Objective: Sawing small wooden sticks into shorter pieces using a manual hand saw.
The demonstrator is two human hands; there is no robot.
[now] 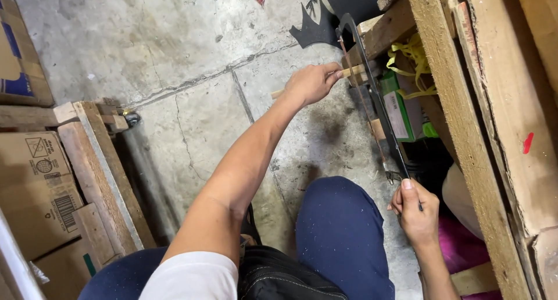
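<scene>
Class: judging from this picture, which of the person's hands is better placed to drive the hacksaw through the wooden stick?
Probably the right hand: it grips the hacksaw handle. The left hand holds the wooden stick steady beside the blade.

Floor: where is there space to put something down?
Bare concrete floor lies open between the cardboard boxes, the wooden planks and the left hand. It is crowded on the right: the hacksaw, the wooden frame and the right hand.
</scene>
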